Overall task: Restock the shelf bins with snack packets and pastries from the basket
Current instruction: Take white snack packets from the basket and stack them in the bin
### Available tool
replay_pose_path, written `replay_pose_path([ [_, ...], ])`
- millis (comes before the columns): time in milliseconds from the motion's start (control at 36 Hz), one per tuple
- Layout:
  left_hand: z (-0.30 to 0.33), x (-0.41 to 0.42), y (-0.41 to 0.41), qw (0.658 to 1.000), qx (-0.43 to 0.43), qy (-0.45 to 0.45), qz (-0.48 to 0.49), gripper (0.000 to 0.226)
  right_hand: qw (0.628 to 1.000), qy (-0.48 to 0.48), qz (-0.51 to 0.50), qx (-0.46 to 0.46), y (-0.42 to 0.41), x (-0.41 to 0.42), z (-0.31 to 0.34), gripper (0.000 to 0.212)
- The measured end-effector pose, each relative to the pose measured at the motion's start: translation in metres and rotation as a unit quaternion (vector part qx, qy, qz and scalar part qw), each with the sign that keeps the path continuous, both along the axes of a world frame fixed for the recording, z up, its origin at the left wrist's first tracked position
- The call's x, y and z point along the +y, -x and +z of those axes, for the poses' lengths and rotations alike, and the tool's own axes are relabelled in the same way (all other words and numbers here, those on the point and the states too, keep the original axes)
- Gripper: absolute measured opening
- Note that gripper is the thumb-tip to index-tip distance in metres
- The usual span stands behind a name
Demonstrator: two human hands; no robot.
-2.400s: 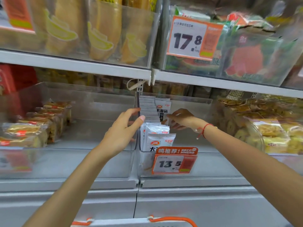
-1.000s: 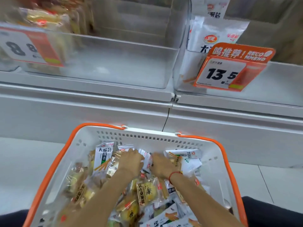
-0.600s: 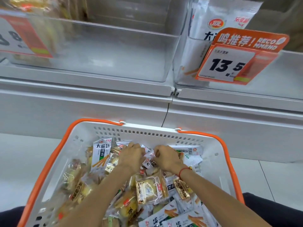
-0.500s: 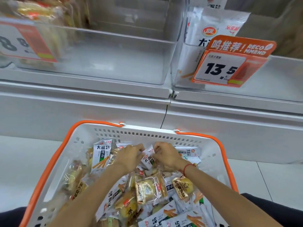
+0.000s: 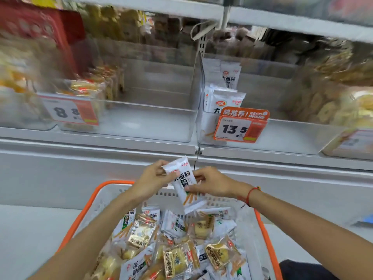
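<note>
White shop shelving [image 5: 96, 142] across the far side, blurred toward the top and edges. On it, a row of clear plastic bins: left bin [image 5: 153, 126] mostly bare, with wrapped golden pastries [image 5: 88, 89] at its left end behind an orange-and-white price card reading 8.8 [image 5: 70, 113]. Right bin [image 5: 282, 138] holding upright white snack packets [image 5: 226, 100] at its left end, behind an orange card marked 13.5 [image 5: 239, 126]. Farther right, more yellow pastries [image 5: 343, 106], too blurred to detail. Pale floor [image 5: 30, 229] below, beside the shelf base.

Near, low in the scene: white basket [image 5: 109, 197] with orange rim, heaped with white packets and gold-wrapped pastries [image 5: 220, 253]. Above its far edge, one white snack packet [image 5: 184, 182] held up clear of the heap, tilted, below the gap between the two bins. Left hand [image 5: 151, 181] pinching its upper left edge, fingers curled on the wrapper. Right hand [image 5: 212, 182] gripping its right side, thumb across the front. Red cord bracelet [image 5: 249, 196] on the right wrist.
</note>
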State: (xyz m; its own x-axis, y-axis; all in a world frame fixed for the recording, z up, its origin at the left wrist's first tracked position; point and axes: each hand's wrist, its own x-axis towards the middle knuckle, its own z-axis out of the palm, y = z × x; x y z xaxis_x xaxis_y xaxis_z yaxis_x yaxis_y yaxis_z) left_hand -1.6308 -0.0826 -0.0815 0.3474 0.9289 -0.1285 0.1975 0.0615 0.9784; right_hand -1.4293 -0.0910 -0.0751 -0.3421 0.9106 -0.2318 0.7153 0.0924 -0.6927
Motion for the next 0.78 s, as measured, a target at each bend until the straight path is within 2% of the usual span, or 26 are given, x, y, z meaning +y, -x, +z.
replay_pose_path([
  [83, 0.027, 0.000, -0.002, 0.999, -0.007, -0.042, -0.016, 0.020, 0.999, -0.031, 0.012, 0.002, -0.004, -0.006, 0.041, 0.022],
  [278, 0.111, -0.001, -0.016, 0.975, -0.070, -0.210, -0.010, 0.013, 0.991, -0.110, -0.011, 0.079, -0.015, -0.030, 0.126, 0.019],
  [361, 0.144, 0.000, -0.024, 0.959, -0.097, -0.266, 0.003, 0.011, 0.980, -0.127, -0.049, 0.144, -0.024, -0.039, 0.152, 0.020],
  [417, 0.160, 0.009, -0.029, 0.952, -0.108, -0.283, 0.036, 0.020, 0.966, -0.136, -0.096, 0.200, -0.030, -0.044, 0.163, 0.018],
  [500, 0.168, 0.037, -0.037, 0.952, -0.046, -0.290, 0.086, 0.017, 0.944, -0.132, -0.183, 0.242, -0.043, -0.043, 0.177, 0.012],
  [583, 0.168, 0.061, -0.050, 0.955, 0.050, -0.279, 0.090, 0.015, 0.918, -0.098, -0.277, 0.267, -0.061, -0.030, 0.188, 0.010],
  [694, 0.159, 0.074, -0.068, 0.962, 0.113, -0.236, 0.072, 0.037, 0.892, -0.074, -0.349, 0.278, -0.087, -0.003, 0.197, 0.009],
  [778, 0.153, 0.075, -0.072, 0.952, 0.170, -0.236, 0.097, 0.042, 0.884, -0.087, -0.378, 0.259, -0.105, 0.026, 0.196, 0.014],
])
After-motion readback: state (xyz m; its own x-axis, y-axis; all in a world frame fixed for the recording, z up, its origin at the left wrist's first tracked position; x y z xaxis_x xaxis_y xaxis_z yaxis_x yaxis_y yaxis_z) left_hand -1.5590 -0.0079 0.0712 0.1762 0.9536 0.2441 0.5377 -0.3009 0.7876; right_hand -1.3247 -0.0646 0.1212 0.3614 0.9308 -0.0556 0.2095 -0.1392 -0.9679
